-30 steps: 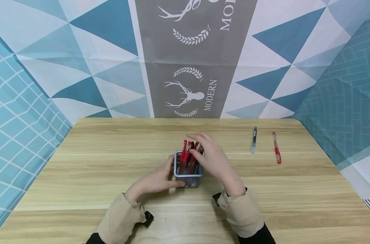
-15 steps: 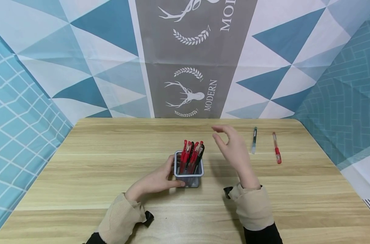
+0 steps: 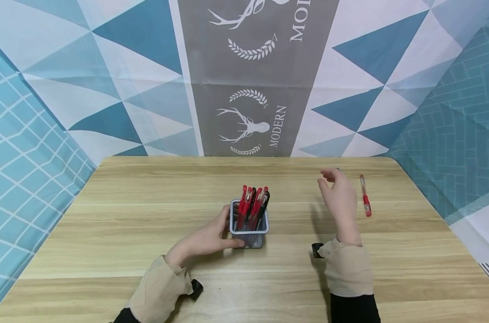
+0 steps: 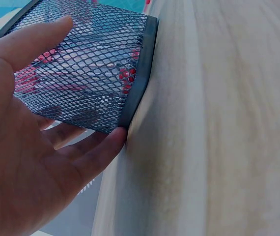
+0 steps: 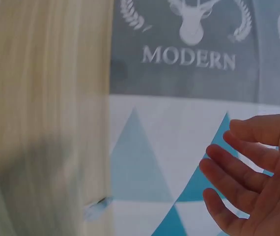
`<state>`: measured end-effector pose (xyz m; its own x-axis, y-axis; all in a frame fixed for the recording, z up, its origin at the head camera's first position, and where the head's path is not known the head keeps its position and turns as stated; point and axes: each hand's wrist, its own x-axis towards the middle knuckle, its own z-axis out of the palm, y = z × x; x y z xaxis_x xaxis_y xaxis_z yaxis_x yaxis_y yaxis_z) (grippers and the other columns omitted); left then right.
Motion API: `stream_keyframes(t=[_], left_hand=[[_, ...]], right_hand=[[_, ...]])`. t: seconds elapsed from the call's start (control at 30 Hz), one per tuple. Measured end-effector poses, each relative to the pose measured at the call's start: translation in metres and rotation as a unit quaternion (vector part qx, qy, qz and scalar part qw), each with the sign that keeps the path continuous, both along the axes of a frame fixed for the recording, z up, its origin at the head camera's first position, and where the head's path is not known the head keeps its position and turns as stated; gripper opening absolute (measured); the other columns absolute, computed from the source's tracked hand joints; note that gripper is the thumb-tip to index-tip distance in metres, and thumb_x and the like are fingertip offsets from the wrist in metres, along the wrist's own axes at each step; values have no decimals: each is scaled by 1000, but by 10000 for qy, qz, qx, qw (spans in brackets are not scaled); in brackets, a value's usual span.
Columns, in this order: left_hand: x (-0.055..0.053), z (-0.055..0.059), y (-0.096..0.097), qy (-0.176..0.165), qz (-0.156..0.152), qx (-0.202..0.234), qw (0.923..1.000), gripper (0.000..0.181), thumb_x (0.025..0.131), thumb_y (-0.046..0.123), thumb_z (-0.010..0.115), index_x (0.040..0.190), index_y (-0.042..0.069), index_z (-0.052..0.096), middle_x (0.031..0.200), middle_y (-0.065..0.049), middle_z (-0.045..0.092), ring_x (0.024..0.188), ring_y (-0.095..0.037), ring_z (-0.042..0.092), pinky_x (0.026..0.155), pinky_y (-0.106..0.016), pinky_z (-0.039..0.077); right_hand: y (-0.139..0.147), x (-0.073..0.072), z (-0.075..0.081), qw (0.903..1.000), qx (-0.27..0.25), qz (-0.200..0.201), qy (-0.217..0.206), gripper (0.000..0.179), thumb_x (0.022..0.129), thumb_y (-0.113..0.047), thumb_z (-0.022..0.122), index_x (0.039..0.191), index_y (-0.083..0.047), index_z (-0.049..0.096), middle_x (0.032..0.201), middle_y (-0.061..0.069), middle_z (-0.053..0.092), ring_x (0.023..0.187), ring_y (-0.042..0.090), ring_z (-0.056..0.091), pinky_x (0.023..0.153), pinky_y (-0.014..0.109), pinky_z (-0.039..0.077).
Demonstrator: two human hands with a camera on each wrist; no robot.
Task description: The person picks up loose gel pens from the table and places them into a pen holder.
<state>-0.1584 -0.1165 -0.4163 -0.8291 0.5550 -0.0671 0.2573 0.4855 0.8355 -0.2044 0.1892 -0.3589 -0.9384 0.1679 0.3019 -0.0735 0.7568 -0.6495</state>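
A grey mesh pen holder (image 3: 249,229) stands mid-table, filled with several red pens and a black one (image 3: 253,205). My left hand (image 3: 207,240) grips it from the left, thumb on its front side. In the left wrist view the thumb and fingers of my left hand (image 4: 29,162) wrap round the mesh holder (image 4: 86,73). My right hand (image 3: 337,193) hovers to the right with relaxed, empty fingers, just left of a red pen (image 3: 365,197) lying on the table. It covers the dark pen that lies there. The right wrist view shows my right hand (image 5: 255,172) with its fingers spread.
The wooden table (image 3: 147,269) ends at a patterned blue, white and grey cloth backdrop (image 3: 248,89) that wraps round the back and both sides.
My right hand left the pens in the holder and moved right, from above the holder to beside the red pen, now covering the dark pen. The left hand has stayed on the holder.
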Motion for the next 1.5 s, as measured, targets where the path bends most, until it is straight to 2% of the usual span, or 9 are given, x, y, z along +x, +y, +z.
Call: stream_keyframes(t=[0.23, 0.37, 0.47, 0.53, 0.63, 0.73, 0.87, 1.27, 1.5], left_hand=[[1, 0, -1, 44, 0, 4, 10000, 90, 74, 34, 73, 139, 24, 11, 132, -8, 44, 120, -21, 46, 105, -44, 31], [1, 1, -1, 56, 3, -16, 10000, 90, 74, 33, 72, 139, 23, 11, 131, -8, 45, 121, -22, 45, 106, -45, 29], [0, 1, 0, 67, 13, -54, 10000, 90, 74, 34, 72, 139, 22, 11, 133, -9, 44, 122, -23, 44, 106, -45, 29], [0, 1, 0, 60, -1, -50, 10000, 90, 75, 34, 72, 139, 22, 11, 133, -10, 43, 123, -23, 43, 106, -45, 28], [0, 1, 0, 58, -13, -2, 10000, 90, 75, 33, 72, 140, 23, 10, 133, -9, 43, 122, -22, 44, 106, -44, 29], [-1, 1, 0, 46, -13, 34, 10000, 90, 75, 33, 72, 140, 23, 10, 132, -8, 43, 120, -21, 45, 106, -44, 30], [-1, 0, 0, -4, -4, 28, 10000, 90, 75, 34, 72, 140, 23, 10, 132, -8, 44, 121, -21, 45, 106, -44, 29], [1, 0, 0, 68, 30, -70, 9999, 91, 75, 36, 72, 140, 21, 10, 134, -10, 43, 124, -23, 42, 106, -46, 29], [1, 1, 0, 54, 40, -32, 10000, 90, 75, 34, 72, 140, 22, 11, 134, -10, 42, 124, -24, 42, 106, -45, 29]], right_hand=[[19, -4, -10, 9987, -45, -290, -423, 33, 91, -18, 51, 119, 0, 55, 115, 22, 57, 105, 36, 53, 84, 49, 43], [27, -4, -14, 9970, 134, -147, -752, 37, 91, -18, 51, 121, 3, 52, 122, 27, 51, 111, 41, 48, 89, 53, 41], [31, -5, -17, 9938, 289, -33, -1075, 40, 91, -19, 50, 125, 4, 49, 128, 29, 45, 104, 41, 50, 82, 51, 44], [33, -6, -18, 9899, 389, 46, -1363, 44, 92, -21, 49, 127, 4, 46, 131, 30, 41, 102, 41, 50, 78, 50, 44], [34, -8, -20, 9817, 453, 216, -1837, 49, 94, -24, 44, 132, 5, 39, 135, 33, 32, 110, 45, 43, 84, 54, 42], [35, -9, -22, 9720, 375, 384, -2287, 51, 95, -22, 39, 135, 7, 32, 138, 37, 21, 123, 52, 26, 98, 60, 30], [35, -10, -28, 9598, 462, 560, -2713, 49, 95, -17, 36, 137, 8, 27, 139, 40, 12, 124, 56, 16, 100, 64, 23], [37, -8, -38, 9406, 790, 801, -3204, 54, 91, -17, 37, 137, 7, 26, 138, 40, 11, 122, 59, 15, 95, 69, 24], [38, -7, -36, 9445, 1131, 698, -3006, 50, 87, -11, 39, 131, 13, 33, 130, 41, 23, 115, 57, 26, 90, 64, 33]])
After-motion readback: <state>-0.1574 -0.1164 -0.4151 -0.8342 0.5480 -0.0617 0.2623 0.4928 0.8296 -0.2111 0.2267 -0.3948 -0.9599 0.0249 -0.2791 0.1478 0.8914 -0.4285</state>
